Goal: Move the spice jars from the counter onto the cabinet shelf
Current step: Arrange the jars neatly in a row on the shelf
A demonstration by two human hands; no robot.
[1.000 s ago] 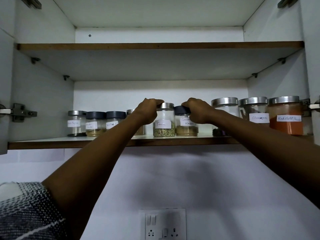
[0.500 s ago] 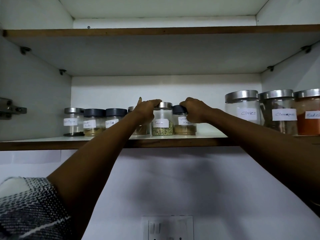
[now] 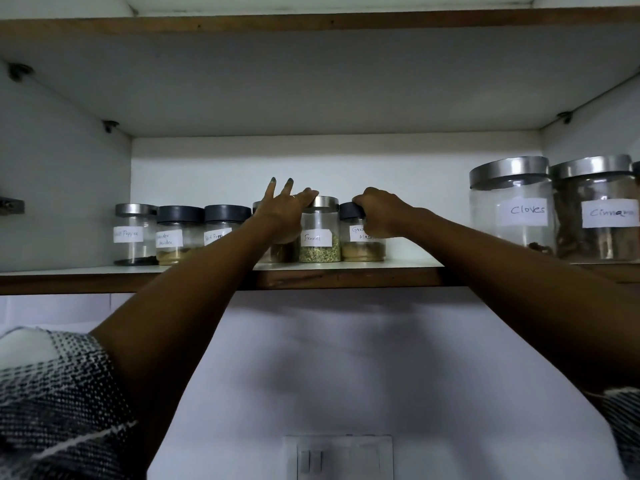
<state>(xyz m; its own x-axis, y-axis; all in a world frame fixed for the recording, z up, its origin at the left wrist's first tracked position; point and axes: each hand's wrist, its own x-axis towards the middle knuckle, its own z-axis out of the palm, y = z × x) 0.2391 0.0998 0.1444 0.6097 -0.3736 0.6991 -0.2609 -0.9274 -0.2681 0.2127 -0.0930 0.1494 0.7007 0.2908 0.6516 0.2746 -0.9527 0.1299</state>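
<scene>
Fingers of the right hand [image 3: 379,213] curl over the dark lid of the garam masala jar [image 3: 362,233], a closed grip on that lid, with the jar standing upright on the cabinet shelf [image 3: 346,271]. Just to its left, touching or nearly so, stands the fennel jar [image 3: 319,232] with a silver lid. The left hand [image 3: 284,216] rests against the upper left side of the fennel jar, thumb lying on the lid's rim, while two fingers [image 3: 271,188] point straight up and free; its grip is loose and wide, not wrapped round the jar. Behind that hand another small jar [image 3: 277,251] is mostly hidden, so its label cannot be read.

Seven small jars stand in one row on the shelf, counting the hidden one: leftward from the hands come a black pepper jar [image 3: 221,226] with a dark lid, a powder jar [image 3: 178,235] with a dark lid, and a silver-lidded pepper jar [image 3: 133,233] at the far left. Well apart on the right stand two large silver-lidded jars, the cloves jar [image 3: 510,206] and the cinnamon jar [image 3: 594,209], side by side.

The shelf is white with a brown wooden edge; a second shelf [image 3: 311,22] runs above it. Below is a pale wall with a switch plate [image 3: 339,457] at the bottom. Checked sleeves [image 3: 52,403] show at both lower corners.
</scene>
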